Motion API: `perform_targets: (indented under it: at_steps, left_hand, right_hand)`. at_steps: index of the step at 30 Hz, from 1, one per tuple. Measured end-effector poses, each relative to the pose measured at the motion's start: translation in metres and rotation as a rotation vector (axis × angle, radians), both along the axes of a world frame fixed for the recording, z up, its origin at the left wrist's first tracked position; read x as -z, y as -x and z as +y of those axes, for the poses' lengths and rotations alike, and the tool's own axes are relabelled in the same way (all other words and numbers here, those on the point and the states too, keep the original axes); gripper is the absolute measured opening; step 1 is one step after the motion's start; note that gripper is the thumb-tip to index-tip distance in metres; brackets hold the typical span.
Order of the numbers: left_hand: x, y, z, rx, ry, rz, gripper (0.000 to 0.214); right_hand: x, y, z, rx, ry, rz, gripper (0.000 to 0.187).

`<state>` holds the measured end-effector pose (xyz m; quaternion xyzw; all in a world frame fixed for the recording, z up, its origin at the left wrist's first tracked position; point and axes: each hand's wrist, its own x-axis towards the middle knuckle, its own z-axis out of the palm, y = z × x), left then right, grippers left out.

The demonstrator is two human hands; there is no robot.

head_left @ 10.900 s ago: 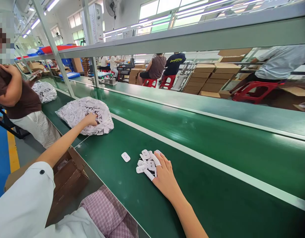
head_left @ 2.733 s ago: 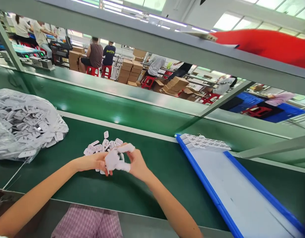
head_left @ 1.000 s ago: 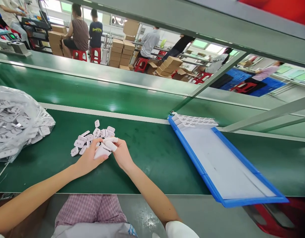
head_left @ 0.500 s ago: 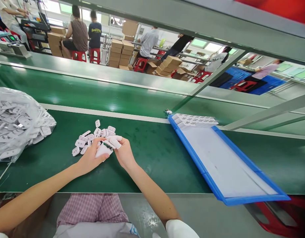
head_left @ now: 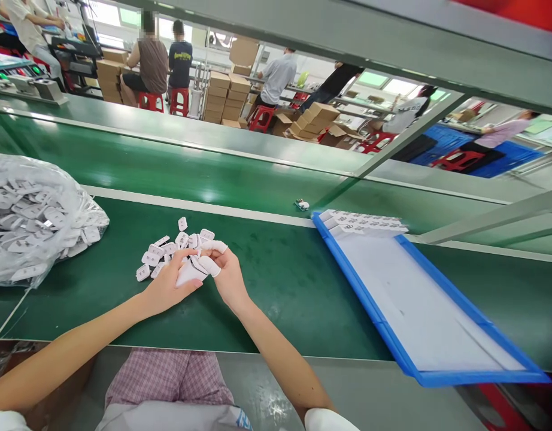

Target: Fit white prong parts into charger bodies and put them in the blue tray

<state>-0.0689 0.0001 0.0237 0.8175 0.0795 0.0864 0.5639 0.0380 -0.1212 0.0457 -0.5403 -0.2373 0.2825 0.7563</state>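
At left, the clear plastic bag (head_left: 76, 206) lies slumped on the green bench (head_left: 294, 287), and its contents could slide out if it is nudged. The loose white pieces (head_left: 168, 254) lie just beside the left hand (head_left: 168, 287), curled round a white piece (head_left: 188, 274) that the right hand (head_left: 229, 278) also pinches; a slip could drop it into the pile. At right, a knock to the blue-rimmed tray (head_left: 367, 302) could scatter the row of white pieces (head_left: 361, 222) along its far end.

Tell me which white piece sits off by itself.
The small one on the far green belt, beside the blue-rimmed tray; the rest sit in the loose pile, the bag or the tray's row.
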Motion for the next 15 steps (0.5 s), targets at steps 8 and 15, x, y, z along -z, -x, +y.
perform_targets:
  at_steps: [8, 15]
  left_hand:
    - [-0.002, 0.001, -0.001, 0.001, -0.185, -0.054, 0.039]
    - [-0.008, -0.006, -0.003, -0.064, 0.246, -0.045, 0.037]
  right_hand:
    - [0.003, -0.006, 0.002, -0.203, 0.03, 0.09, 0.037]
    - [0.016, 0.017, 0.004, 0.162, -0.018, -0.348, 0.028]
